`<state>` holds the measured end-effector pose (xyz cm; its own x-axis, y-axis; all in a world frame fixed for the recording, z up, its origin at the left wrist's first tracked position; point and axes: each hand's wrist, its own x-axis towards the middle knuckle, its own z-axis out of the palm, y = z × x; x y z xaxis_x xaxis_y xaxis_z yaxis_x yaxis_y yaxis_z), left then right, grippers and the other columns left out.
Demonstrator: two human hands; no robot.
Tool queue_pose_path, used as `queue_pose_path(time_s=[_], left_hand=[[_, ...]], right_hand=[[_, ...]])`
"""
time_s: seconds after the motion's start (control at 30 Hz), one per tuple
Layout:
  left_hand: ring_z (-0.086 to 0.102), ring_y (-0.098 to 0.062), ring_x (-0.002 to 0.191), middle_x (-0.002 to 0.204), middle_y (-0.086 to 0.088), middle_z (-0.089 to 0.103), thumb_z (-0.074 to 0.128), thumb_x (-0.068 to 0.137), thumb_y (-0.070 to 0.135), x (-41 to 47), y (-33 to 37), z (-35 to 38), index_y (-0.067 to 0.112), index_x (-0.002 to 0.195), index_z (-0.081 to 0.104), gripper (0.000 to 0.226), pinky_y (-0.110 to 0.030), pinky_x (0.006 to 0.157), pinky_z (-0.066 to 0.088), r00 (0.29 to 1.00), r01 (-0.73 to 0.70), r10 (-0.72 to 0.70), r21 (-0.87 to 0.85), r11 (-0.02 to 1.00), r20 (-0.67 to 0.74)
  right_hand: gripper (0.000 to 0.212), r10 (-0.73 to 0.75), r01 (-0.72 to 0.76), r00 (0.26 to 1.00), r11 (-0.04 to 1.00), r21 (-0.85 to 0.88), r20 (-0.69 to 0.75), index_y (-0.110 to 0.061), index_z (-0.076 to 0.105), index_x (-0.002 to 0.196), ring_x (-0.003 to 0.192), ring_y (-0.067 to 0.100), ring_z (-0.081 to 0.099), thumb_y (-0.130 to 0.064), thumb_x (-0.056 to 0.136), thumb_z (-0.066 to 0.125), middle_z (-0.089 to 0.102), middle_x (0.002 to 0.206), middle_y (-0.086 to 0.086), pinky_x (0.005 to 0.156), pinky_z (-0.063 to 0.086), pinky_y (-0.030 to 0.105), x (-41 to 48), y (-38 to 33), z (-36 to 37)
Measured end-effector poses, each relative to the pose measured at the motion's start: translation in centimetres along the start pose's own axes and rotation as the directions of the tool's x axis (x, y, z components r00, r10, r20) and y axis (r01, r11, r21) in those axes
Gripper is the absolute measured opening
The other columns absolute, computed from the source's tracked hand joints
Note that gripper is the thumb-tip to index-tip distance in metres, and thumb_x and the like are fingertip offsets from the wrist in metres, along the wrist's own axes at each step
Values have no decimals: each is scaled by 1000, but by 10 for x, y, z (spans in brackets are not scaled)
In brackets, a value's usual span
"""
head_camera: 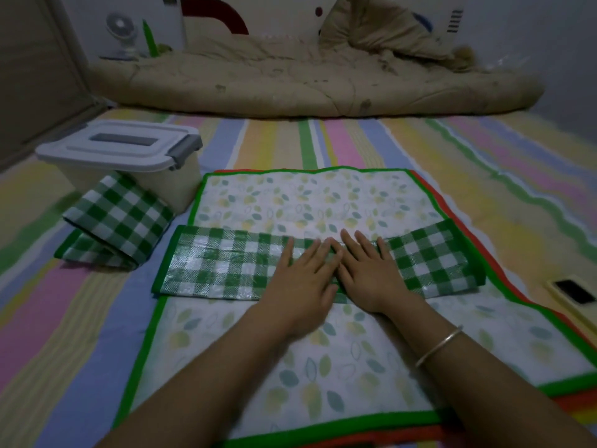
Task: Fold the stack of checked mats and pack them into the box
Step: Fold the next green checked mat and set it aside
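Note:
A green-and-white checked mat point(219, 263), folded into a long strip, lies across the leaf-patterned mat point(307, 198) with a green border. My left hand point(307, 276) and my right hand point(368, 273) press flat on the strip's middle, side by side, fingers straight. A second checked mat point(119, 221), folded into a loose bundle, leans against the front of the white box point(181, 189). The box's lid point(119, 143) is closed, with grey latches.
Everything sits on a pastel-striped sheet point(484, 176). A beige quilt point(290, 85) lies bunched along the far side. A phone point(573, 291) lies at the right edge. A red-edged mat point(433, 195) peeks out under the leaf mat.

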<state>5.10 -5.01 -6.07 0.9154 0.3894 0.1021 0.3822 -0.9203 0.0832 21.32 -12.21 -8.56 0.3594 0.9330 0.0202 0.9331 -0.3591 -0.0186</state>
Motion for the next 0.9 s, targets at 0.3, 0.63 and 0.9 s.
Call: queue_pose_path(time_s=[0.3,0.63,0.9], left_hand=[[-23,0,144,160,15,-19,-10,73,85,5,-30,19,41,153,-7,91,-60,113,-19,992,49,-47,-20,999,116],[-24,2,143,158,18,-23,-20,69,85,1,-30,24,43,151,-10,93,-59,114,-17,997,64,-59,-85,994,54],[-30,-6,143,157,16,-27,-15,75,82,-1,-30,29,31,152,-20,93,-58,115,-15,995,91,-90,-53,994,30]], right_hand=[[58,-10,8,999,997,80,34,-37,0,154,149,15,-10,-56,99,8,-7,162,-9,120,-8,48,3,5,-2],[85,99,-97,990,995,-23,104,-36,-6,153,148,14,-12,-75,79,-17,-12,161,-9,120,-10,39,-10,88,-25],[69,268,-229,957,930,288,-106,-28,25,153,149,16,7,-62,92,18,18,161,-5,119,-2,53,-16,102,-31]])
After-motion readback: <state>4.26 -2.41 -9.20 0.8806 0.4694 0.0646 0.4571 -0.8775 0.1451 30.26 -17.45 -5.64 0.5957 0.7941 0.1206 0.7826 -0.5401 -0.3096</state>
